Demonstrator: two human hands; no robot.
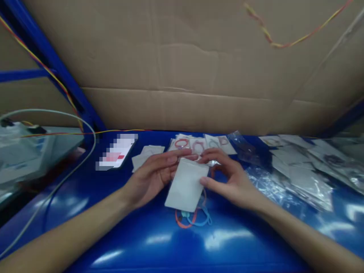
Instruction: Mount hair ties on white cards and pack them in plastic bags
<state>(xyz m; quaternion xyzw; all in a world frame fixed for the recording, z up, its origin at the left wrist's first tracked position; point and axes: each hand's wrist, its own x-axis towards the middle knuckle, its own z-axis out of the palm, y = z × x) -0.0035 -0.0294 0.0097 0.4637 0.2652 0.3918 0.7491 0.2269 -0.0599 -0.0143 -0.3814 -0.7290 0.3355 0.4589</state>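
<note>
Backdrop: big brown cardboard sheet, creased, with a red-yellow wire dangling across the top right.
Table: shiny blue table, light glaring off it, filling most of the lower part.
Frame: blue frame slanting up the left side.
Right pile: loose heap of flat packets, crinkly clear wrap just beside it on the hands' side.
Left hand: left hand with fingers pretty much straight, palm toward the white card; can't tell if it's actually touching.
Right hand: right hand pinching the card, thumb on its face, fingers curled behind.
Card: plain on this side, tilted, between both hands over the middle of the table.
Phone: phone lying left of the left hand, screen pixelated.
Bands: red band and blue band poking out below the card; can't tell if they're hanging or lying down.
</note>
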